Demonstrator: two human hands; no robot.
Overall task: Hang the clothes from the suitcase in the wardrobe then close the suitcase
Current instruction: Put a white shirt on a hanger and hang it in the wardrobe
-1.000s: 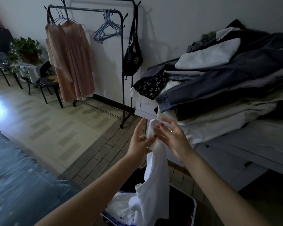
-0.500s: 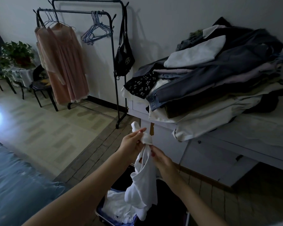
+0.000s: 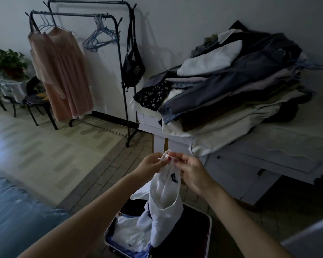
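From the head view, your left hand [image 3: 151, 164] and right hand [image 3: 191, 171] each keep a pinching grip on the top of the white garment [image 3: 165, 200], which hangs over the open suitcase [image 3: 209, 228] at 6 o'clock, with the clothes rack [image 3: 117, 71] at 11 o'clock.

Arms: two bare forearms enter from the lower edge of the frame, with no sleeve showing anywhere along them.
Left hand [image 3: 151, 164]: bare, no glove; its thumbnail carries dark red polish (seen at centre frame).
Right hand [image 3: 191, 171]: bare, no glove; whether it wears a ring cannot be told in this dim light.
Wrists: both bare, with no watch or band showing.
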